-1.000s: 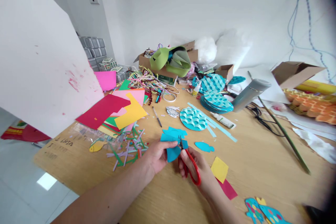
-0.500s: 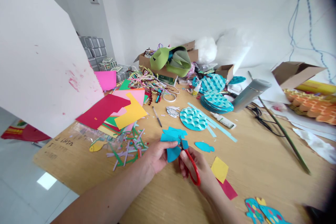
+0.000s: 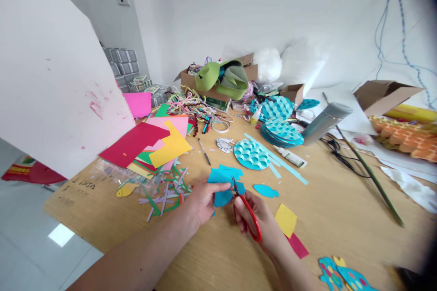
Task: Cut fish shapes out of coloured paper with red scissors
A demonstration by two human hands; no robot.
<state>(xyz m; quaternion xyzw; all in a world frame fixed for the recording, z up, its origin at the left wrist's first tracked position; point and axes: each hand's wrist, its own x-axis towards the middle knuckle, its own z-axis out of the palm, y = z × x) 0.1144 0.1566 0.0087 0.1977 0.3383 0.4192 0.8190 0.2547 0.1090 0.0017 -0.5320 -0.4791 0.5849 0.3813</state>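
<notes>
My left hand [image 3: 204,200] pinches a piece of blue paper [image 3: 222,197] between thumb and fingers, over the wooden table. Red-handled scissors [image 3: 251,218] are gripped in my right hand [image 3: 254,211], their dark blades against the paper's right edge. Whether the blades are fully closed is hard to see. Behind the held piece lies more blue paper [image 3: 227,172]. A blue fish-shaped cutout [image 3: 265,190] rests to the right of my hands. Nearer me are a yellow paper piece [image 3: 286,220] and a dark pink one [image 3: 298,246].
Coloured paper sheets [image 3: 136,143] and thin paper strips [image 3: 165,195] lie to the left. A scalloped blue disc [image 3: 251,153], a glue bottle [image 3: 292,157] and a grey tumbler [image 3: 326,122] stand or lie beyond. Decorated paper fish [image 3: 353,277] sit at the near right.
The held blue paper has shifted and turned slightly in my left hand, its lower edge now higher. A small blue bit shows below my left fingers. The scissors have barely moved.
</notes>
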